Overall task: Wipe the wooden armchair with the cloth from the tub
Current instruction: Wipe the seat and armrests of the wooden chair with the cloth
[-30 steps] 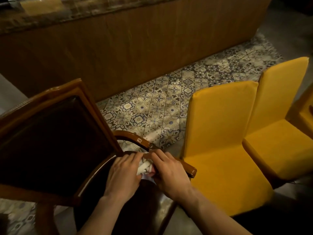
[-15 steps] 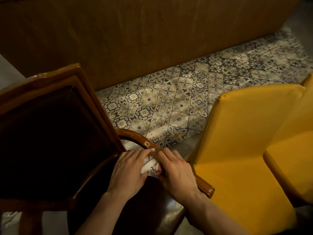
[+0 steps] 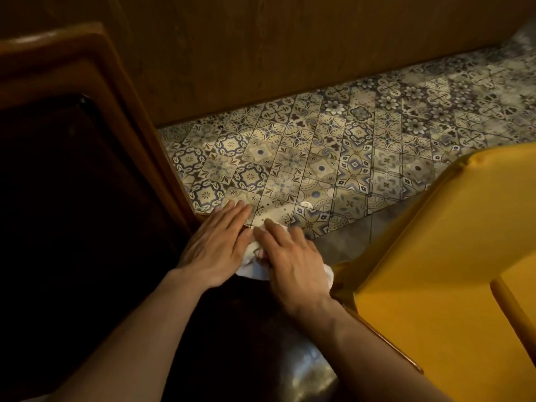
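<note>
The wooden armchair fills the left side, with a glossy brown frame and a dark padded back and seat. A white cloth lies over its right armrest, mostly hidden under my hands. My left hand lies flat on the cloth's left part, fingers stretched forward. My right hand presses on the cloth's right part, beside the left hand. A strip of the armrest shows below my right forearm. The tub is out of view.
A yellow upholstered chair stands close against the armchair's right side, with a second yellow chair at the right edge. Patterned floor tiles lie ahead, bounded by a wood-panelled counter front.
The view has dropped and come closer to the armrest. Both hands have flattened out over the cloth and slid forward along the armrest towards the chair back.
</note>
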The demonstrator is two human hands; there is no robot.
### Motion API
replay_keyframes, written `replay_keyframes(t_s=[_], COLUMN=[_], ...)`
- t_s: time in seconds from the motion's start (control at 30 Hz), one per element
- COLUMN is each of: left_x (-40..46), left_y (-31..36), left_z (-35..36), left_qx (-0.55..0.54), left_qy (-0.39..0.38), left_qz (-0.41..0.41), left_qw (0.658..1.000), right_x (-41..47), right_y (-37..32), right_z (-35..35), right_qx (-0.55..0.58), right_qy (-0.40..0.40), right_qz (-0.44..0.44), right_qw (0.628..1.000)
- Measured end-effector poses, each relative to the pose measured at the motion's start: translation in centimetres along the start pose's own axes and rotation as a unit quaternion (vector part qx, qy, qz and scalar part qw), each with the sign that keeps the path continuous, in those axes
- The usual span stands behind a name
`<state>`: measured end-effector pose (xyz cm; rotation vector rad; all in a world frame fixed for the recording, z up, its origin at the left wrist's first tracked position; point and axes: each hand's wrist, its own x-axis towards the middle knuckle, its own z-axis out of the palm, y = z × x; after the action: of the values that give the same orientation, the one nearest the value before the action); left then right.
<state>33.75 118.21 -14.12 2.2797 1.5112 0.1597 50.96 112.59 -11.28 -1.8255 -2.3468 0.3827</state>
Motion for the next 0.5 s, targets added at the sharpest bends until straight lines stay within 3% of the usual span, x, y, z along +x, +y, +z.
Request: replay_keyframes(t_s=[0.13,0.5], left_x=[0.9,0.2], left_y=[-1.8,-1.9], left_z=[3.1,4.0], left_qx=[0.02,0.04], left_qy=[-0.05,-0.029], left_qz=[0.0,0.005], left_qw=[0.999,0.999], right_x=[1.0,-3.9], right_y=[-0.3,3.8], right_z=[3.0,1.5], right_qx=[-0.043,-0.109], right_qy=[-0.039,-0.065], right_qz=[-0.014,-0.043], right_qw=[0.998,0.991])
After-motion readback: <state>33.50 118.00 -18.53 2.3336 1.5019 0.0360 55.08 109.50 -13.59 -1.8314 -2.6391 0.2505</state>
